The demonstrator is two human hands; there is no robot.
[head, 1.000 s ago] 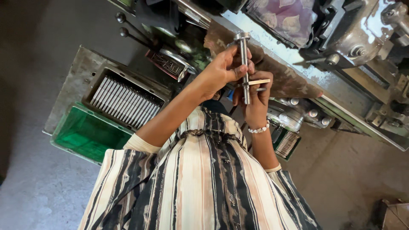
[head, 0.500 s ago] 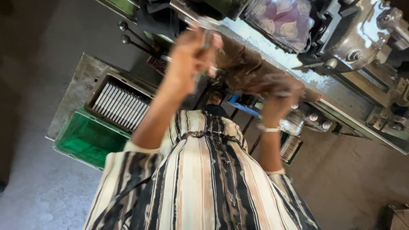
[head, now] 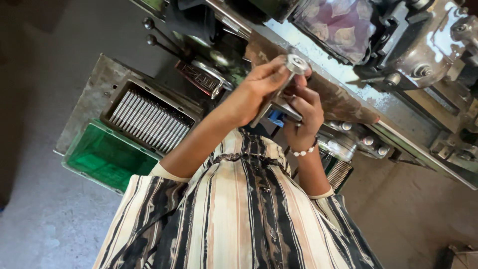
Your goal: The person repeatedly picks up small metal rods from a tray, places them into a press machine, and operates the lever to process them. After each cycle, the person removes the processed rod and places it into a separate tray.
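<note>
Gripping a metal shaft [head: 279, 89] near its flanged top, the left hand [head: 259, 84] holds it tilted over the machine bed [head: 348, 99] — the right hand [head: 303, 107] clasps its lower part

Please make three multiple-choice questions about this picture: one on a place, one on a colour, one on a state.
1. Where is the tray of metal rods?
A. beside the green bin
B. on the machine top
C. in the person's lap

2. What colour is the bin?
A. red
B. green
C. yellow

3. What is the state of the left hand?
A. open and empty
B. closed on the metal shaft
C. resting on the floor

Answers:
1 A, the tray sits right next to the bin.
2 B, its walls are green.
3 B, the fingers wrap the metal shaft, while the right hand touches it too.
</note>
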